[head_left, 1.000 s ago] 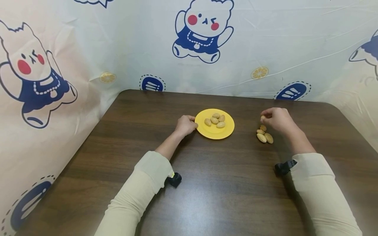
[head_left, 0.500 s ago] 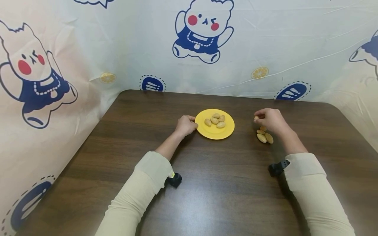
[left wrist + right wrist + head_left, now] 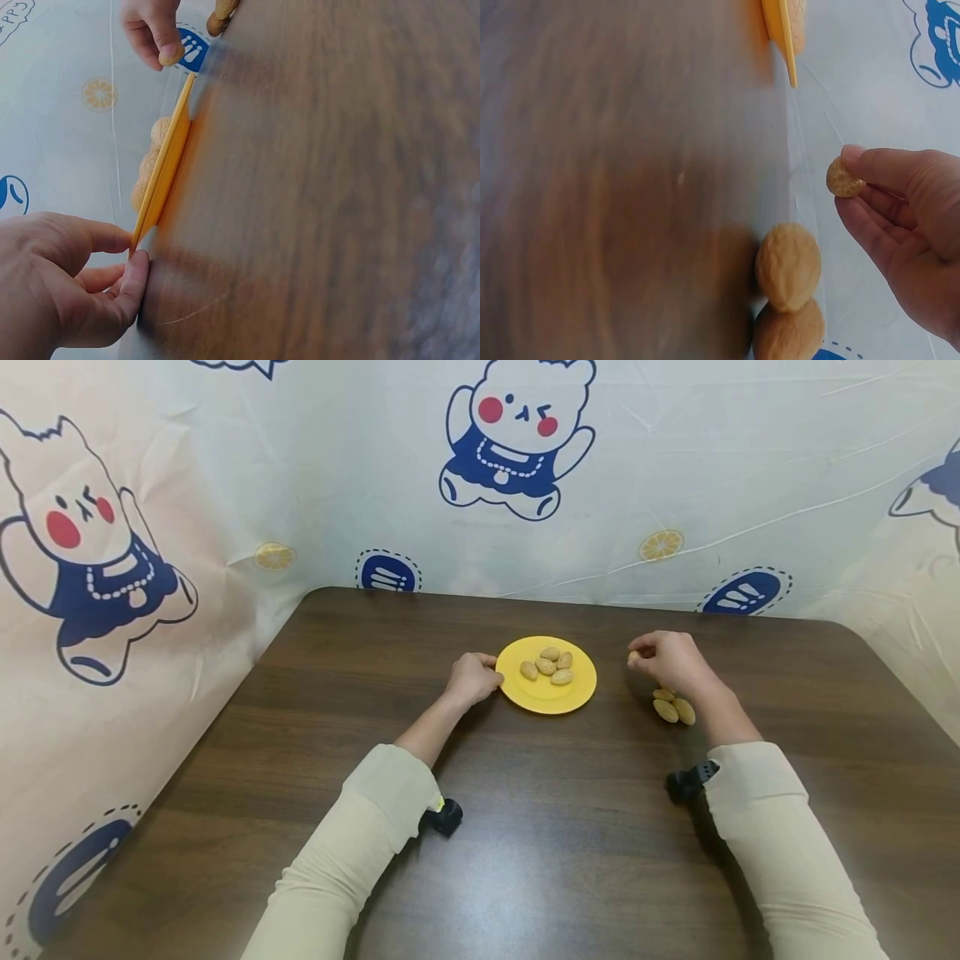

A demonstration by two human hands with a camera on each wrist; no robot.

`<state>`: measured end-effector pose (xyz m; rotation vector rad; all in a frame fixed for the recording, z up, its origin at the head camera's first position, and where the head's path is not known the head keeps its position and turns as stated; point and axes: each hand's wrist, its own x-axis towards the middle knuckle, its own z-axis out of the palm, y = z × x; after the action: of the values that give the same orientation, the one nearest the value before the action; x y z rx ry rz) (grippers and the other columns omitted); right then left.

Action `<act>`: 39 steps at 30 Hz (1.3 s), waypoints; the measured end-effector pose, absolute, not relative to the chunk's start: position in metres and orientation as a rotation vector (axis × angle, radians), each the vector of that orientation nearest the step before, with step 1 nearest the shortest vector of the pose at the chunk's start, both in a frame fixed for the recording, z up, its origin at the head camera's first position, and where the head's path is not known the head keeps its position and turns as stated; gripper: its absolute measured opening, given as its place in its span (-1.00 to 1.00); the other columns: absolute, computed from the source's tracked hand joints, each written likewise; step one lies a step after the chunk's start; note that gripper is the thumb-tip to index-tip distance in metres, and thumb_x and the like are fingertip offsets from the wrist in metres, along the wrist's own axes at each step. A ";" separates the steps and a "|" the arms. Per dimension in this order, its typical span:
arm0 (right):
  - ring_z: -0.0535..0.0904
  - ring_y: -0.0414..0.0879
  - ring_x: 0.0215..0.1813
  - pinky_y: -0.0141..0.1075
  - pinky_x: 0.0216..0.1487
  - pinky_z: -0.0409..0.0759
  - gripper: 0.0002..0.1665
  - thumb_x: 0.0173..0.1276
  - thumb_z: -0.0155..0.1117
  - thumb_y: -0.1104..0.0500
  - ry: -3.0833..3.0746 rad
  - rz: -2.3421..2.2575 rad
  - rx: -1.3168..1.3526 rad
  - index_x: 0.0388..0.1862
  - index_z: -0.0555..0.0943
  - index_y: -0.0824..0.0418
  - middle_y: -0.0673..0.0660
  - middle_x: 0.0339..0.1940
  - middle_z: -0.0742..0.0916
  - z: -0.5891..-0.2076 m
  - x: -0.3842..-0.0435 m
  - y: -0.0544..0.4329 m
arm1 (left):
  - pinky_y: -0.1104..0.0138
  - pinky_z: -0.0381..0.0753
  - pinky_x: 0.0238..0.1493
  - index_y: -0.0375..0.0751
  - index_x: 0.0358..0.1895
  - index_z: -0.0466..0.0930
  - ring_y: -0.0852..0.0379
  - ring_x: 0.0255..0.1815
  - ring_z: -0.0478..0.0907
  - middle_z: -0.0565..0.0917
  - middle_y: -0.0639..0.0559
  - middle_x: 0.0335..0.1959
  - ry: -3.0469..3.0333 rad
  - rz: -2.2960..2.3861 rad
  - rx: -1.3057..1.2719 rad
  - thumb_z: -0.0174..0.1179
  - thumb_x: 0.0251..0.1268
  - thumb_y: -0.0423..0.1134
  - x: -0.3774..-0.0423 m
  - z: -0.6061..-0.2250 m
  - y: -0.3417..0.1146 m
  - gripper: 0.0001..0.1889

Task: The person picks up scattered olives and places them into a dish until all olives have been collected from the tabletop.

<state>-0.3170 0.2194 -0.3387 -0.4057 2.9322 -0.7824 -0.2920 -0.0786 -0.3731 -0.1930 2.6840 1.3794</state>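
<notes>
A yellow plate (image 3: 551, 702) stands on the table with several tan oval nuts (image 3: 545, 667) on it, like almonds in their shells. My left hand (image 3: 472, 680) pinches its left rim between thumb and fingers; the left wrist view shows the plate (image 3: 163, 169) edge-on. Right of the plate, my right hand (image 3: 675, 662) pinches one nut (image 3: 843, 178) between thumb and fingertips, held above the table. More nuts (image 3: 665, 711) lie below that hand in the head view, and two of these nuts (image 3: 788, 267) show large in the right wrist view.
The dark wooden table (image 3: 525, 827) reaches back to a pale curtain (image 3: 360, 468) printed with cartoon bears. Both sleeves are cream, and a small black camera (image 3: 445, 817) sits at the left cuff, another black camera (image 3: 686, 783) at the right.
My right hand has moved left, away from the loose nuts and closer to the plate, carrying the pinched nut. The left hand and plate have stayed in place.
</notes>
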 end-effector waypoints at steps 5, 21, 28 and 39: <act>0.50 0.07 -0.11 -0.08 -0.15 0.52 -0.62 0.30 0.21 0.21 2.923 -0.805 -0.407 0.04 0.55 0.38 0.27 -0.12 0.62 -0.338 -0.321 0.211 | 0.42 0.45 -0.45 -0.31 0.12 0.52 0.14 -0.39 0.55 0.66 -0.07 -0.34 2.689 1.377 -0.195 0.13 0.20 -0.34 -0.293 -0.373 -0.079 -0.62; 0.50 0.05 -0.12 -0.10 -0.15 0.50 -0.65 0.28 0.22 0.23 2.912 -0.817 -0.447 0.02 0.57 0.35 0.24 -0.14 0.63 -0.343 -0.327 0.182 | 0.42 0.46 -0.44 -0.31 0.11 0.52 0.13 -0.36 0.57 0.66 -0.08 -0.31 2.686 1.376 -0.190 0.14 0.19 -0.34 -0.293 -0.373 -0.079 -0.62; 0.49 0.05 -0.11 -0.13 -0.15 0.50 -0.65 0.28 0.22 0.22 2.892 -0.791 -0.442 0.02 0.58 0.35 0.24 -0.12 0.63 -0.344 -0.329 0.168 | 0.42 0.47 -0.42 -0.32 0.13 0.51 0.13 -0.35 0.57 0.66 -0.09 -0.29 2.686 1.369 -0.181 0.14 0.21 -0.35 -0.292 -0.373 -0.079 -0.61; 0.50 0.04 -0.08 -0.14 -0.10 0.51 -0.64 0.29 0.21 0.23 2.847 -0.712 -0.468 0.04 0.58 0.35 0.26 -0.08 0.63 -0.345 -0.330 0.157 | 0.43 0.45 -0.45 -0.33 0.12 0.51 0.14 -0.40 0.54 0.65 -0.09 -0.32 2.687 1.384 -0.176 0.14 0.21 -0.35 -0.289 -0.371 -0.079 -0.62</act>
<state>-0.3305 0.1572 -0.3454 -0.4684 2.8474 -0.7124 -0.2895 -0.0790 -0.3711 -0.1757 2.6873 1.3840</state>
